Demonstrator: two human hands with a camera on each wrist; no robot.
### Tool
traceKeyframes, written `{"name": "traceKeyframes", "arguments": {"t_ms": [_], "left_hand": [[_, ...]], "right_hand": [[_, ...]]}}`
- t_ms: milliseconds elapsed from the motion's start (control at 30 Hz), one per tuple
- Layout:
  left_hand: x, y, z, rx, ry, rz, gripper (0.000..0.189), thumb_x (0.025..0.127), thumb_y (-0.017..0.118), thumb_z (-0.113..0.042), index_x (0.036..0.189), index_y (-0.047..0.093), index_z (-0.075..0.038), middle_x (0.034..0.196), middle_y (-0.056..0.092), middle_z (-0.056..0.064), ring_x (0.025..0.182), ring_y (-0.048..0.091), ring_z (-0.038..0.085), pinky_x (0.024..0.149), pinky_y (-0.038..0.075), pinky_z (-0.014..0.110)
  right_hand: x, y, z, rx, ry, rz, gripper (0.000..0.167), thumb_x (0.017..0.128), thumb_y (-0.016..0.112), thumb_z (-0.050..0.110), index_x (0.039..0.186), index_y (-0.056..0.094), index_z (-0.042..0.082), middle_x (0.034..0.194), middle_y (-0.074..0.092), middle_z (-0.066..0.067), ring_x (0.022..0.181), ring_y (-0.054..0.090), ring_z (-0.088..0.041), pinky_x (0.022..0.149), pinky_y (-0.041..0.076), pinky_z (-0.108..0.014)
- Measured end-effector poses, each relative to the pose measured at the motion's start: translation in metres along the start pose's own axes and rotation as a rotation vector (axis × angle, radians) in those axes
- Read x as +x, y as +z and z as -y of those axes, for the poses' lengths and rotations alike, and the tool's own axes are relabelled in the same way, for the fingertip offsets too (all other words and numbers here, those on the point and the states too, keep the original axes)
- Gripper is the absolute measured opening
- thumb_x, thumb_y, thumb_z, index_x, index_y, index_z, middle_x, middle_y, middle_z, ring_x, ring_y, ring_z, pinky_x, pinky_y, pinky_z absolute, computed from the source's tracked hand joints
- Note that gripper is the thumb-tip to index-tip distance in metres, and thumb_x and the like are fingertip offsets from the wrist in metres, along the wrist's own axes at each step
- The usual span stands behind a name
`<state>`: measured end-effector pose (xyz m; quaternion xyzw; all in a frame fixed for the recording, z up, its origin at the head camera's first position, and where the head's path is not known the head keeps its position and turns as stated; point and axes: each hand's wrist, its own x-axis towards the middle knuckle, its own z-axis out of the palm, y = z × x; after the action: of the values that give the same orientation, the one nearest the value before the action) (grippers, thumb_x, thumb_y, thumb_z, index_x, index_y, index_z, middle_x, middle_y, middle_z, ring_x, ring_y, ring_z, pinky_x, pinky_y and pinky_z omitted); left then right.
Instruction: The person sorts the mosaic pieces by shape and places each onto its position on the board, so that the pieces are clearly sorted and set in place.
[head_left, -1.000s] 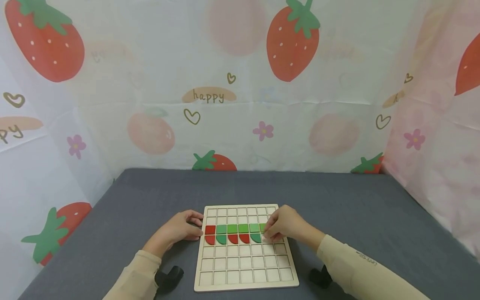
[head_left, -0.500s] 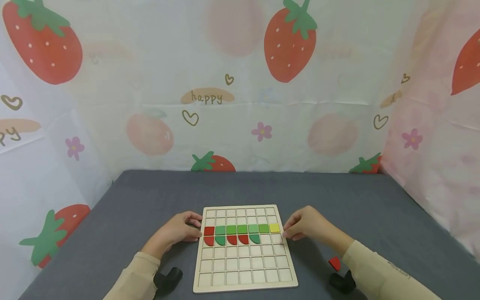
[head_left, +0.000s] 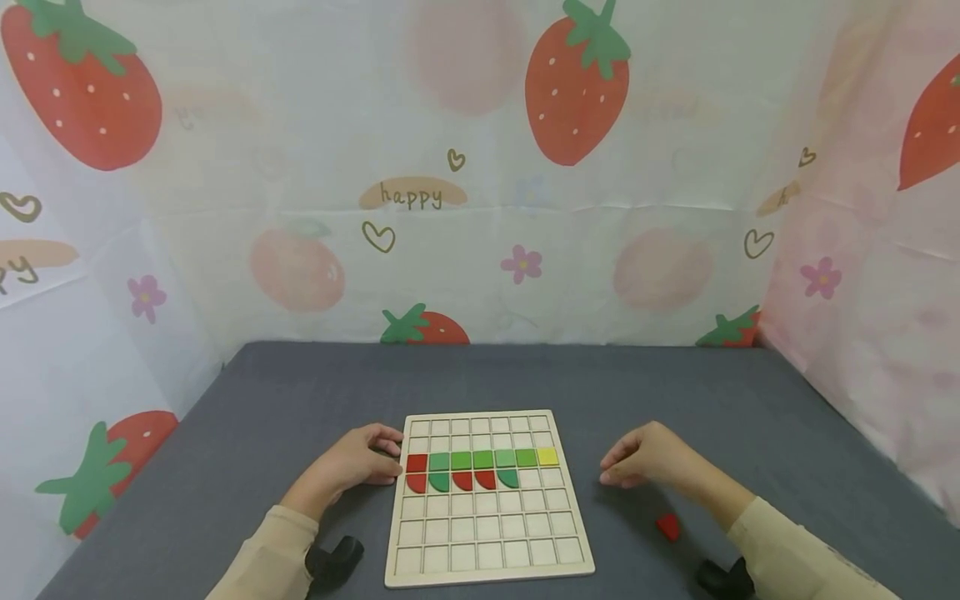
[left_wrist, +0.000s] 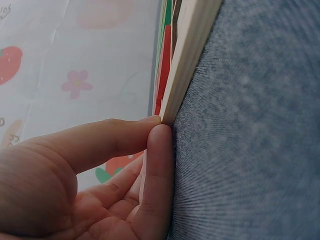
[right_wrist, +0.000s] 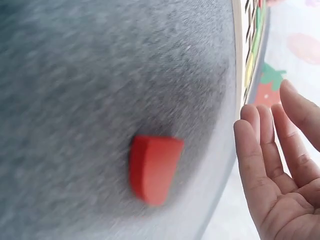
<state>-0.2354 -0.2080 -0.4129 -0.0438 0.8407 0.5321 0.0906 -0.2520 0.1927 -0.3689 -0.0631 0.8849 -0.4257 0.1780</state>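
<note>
On the grey table lies a pale wooden grid board (head_left: 487,576). One row carries a red square (head_left: 416,462), several green squares (head_left: 483,459) and a yellow square (head_left: 547,456) at its right end. Red and green quarter-round pieces (head_left: 485,479) fill part of the row below. My left hand (head_left: 358,458) touches the board's left edge with its fingertips and thumb, as the left wrist view also shows. To the right of the board, my right hand (head_left: 648,457) hovers with loose fingers and nothing in them. A loose red quarter-round piece (right_wrist: 157,167) lies on the table beside it.
Grey cloth (head_left: 315,379) covers the table. A white curtain (head_left: 570,292) printed with strawberries hangs behind and at both sides. Black wrist gear (head_left: 336,562) sits at the left wrist, and a similar black part (head_left: 726,577) at the right.
My right hand has moved right, off the board, uncovering the yellow square and then the loose red piece on the table. My left hand has stayed at the board's edge.
</note>
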Motion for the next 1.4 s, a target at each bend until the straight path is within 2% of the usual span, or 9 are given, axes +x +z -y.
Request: {"name": "traceKeyframes", "arguments": {"t_ms": [333,633,800,1000,1400], "left_hand": [[-0.002,-0.001,-0.002,-0.008,-0.010,-0.001,0.050,0.080,0.073,0.004,0.127,0.056,0.005,0.103,0.057,0.013,0.081,0.064,0.015,0.073,0.060,0.032],[-0.001,-0.001,0.002,0.008,0.021,0.017,0.051,0.082,0.072,0.003,0.129,0.053,0.007,0.106,0.058,0.015,0.083,0.063,0.016,0.075,0.060,0.033],[-0.001,-0.001,0.000,0.003,0.007,0.007,0.050,0.082,0.072,0.003,0.128,0.055,0.006,0.106,0.058,0.014,0.084,0.064,0.016,0.074,0.060,0.033],[-0.002,-0.001,0.000,0.003,0.009,0.016,0.050,0.082,0.072,0.003,0.128,0.054,0.007,0.105,0.058,0.014,0.083,0.064,0.016,0.074,0.060,0.033],[0.002,-0.001,0.002,0.005,0.010,0.016,0.052,0.081,0.072,0.004,0.130,0.053,0.007,0.107,0.057,0.015,0.082,0.063,0.014,0.074,0.060,0.033]], "right_hand": [[-0.009,-0.014,-0.019,0.003,0.011,0.014,0.023,0.077,0.084,0.010,0.094,0.076,-0.003,0.088,0.075,-0.003,0.076,0.068,-0.012,0.074,0.061,-0.034],[-0.016,-0.027,-0.036,-0.013,0.038,0.018,0.025,0.075,0.086,0.013,0.094,0.077,-0.001,0.086,0.076,-0.001,0.076,0.068,-0.010,0.072,0.060,-0.031],[-0.021,-0.034,-0.044,0.026,0.037,0.066,0.027,0.077,0.085,0.014,0.096,0.076,-0.002,0.090,0.076,-0.001,0.080,0.070,-0.011,0.075,0.061,-0.031],[-0.027,-0.041,-0.053,0.021,0.017,0.136,0.029,0.079,0.084,0.017,0.098,0.075,-0.003,0.092,0.075,0.000,0.082,0.070,-0.012,0.076,0.061,-0.033],[-0.035,-0.042,-0.060,0.032,0.007,0.212,0.031,0.076,0.086,0.016,0.096,0.075,-0.005,0.081,0.074,0.002,0.072,0.067,-0.009,0.069,0.061,-0.030]]}}
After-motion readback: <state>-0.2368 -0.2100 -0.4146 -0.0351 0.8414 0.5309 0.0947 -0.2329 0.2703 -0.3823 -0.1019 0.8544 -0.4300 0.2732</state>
